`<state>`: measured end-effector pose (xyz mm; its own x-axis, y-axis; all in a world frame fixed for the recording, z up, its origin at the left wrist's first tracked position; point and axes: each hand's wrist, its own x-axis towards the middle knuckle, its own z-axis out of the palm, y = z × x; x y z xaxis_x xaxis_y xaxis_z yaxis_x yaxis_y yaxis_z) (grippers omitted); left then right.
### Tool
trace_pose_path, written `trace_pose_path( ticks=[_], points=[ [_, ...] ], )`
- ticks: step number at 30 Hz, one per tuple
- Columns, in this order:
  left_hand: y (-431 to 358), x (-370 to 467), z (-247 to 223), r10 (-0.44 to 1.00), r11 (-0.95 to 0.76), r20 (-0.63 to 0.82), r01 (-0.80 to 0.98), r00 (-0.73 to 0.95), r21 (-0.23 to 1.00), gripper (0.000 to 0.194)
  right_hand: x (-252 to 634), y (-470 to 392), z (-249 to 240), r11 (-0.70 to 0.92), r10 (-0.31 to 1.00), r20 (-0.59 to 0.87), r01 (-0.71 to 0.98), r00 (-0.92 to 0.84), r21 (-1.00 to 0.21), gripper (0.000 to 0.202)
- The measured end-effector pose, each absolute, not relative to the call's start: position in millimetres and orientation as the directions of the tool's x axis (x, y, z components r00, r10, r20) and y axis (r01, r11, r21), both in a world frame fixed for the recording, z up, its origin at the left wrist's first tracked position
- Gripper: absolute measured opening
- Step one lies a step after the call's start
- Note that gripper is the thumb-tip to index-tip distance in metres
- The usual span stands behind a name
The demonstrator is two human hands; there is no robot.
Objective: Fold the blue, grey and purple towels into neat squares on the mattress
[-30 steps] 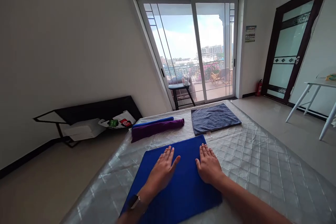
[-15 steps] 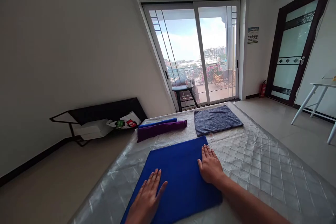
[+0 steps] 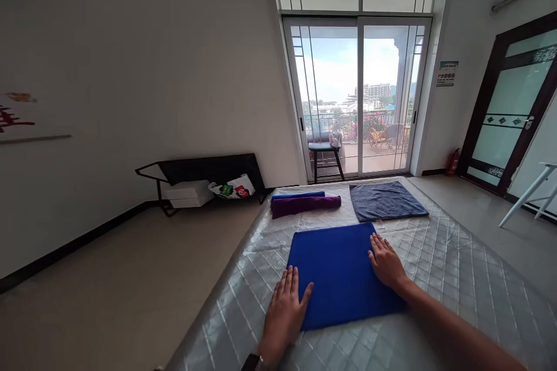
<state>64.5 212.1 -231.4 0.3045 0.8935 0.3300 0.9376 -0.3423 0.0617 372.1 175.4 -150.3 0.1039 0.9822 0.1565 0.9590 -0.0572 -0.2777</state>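
Note:
A flat, folded blue towel [image 3: 339,278] lies on a silver quilted mattress [image 3: 444,278]. My left hand [image 3: 287,304] rests along the towel's left edge, palm down, fingers stretched out and thumb spread over the cloth. On the opposite edge lies my right hand [image 3: 385,258], also flat with its fingers extended. Neither hand grips anything. Beyond the blue towel, a grey-blue towel [image 3: 387,202] is spread flat. To its left are a purple rolled cloth [image 3: 307,205] and a second blue cloth [image 3: 300,194] just behind it.
Left of the mattress, a black-framed rack [image 3: 209,171] by the wall holds white boxes [image 3: 187,194] and a printed bag [image 3: 235,187]. A dark stool [image 3: 324,148] stands before the sliding glass door [image 3: 360,98]. At right are a fire extinguisher [image 3: 453,161] and a white-legged table [image 3: 528,194].
The view has shifted left and levelled, so everything appears further right. My left hand has moved from on top of the blue towel to its left edge. My right hand stays at the right edge.

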Motion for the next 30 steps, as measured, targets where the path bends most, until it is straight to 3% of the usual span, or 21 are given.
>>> trace_pose_path(
  ticks=[2,7,10,17,21,24,27,30],
  points=[
    [210,69,-228,0.910,-0.312,0.311,0.947,0.275,0.073,0.076,371,159,-152,-0.051,0.982,0.162,0.959,0.099,-0.277,0.061],
    [211,69,-227,0.899,-0.359,0.315,0.924,0.305,0.129,0.071,364,103,-158,-0.104,0.995,-0.029,0.943,0.099,-0.317,0.071],
    [214,65,-229,0.872,-0.412,0.343,0.902,0.348,0.132,0.065,358,86,-156,-0.111,0.993,-0.064,0.945,0.096,-0.306,0.071],
    [217,52,-236,0.846,-0.468,0.290,0.884,0.448,-0.002,0.049,355,86,-144,-0.122,0.991,-0.103,0.925,0.090,-0.359,0.070],
    [223,45,-233,0.848,-0.491,0.196,0.869,0.492,-0.059,0.050,364,78,-135,-0.054,0.998,-0.040,0.914,0.041,-0.403,0.061],
    [227,42,-223,0.873,-0.471,0.154,0.882,0.463,0.020,0.050,375,70,-128,0.054,0.999,0.028,0.905,-0.047,-0.422,0.045],
    [221,35,-211,0.905,-0.415,0.152,0.901,0.397,0.123,0.052,384,65,-124,0.122,0.991,0.005,0.899,-0.132,-0.421,0.031],
    [203,18,-204,0.875,-0.482,0.167,0.853,0.455,0.202,0.049,389,65,-124,0.121,0.989,-0.034,0.913,-0.146,-0.389,0.029]
  ],
)
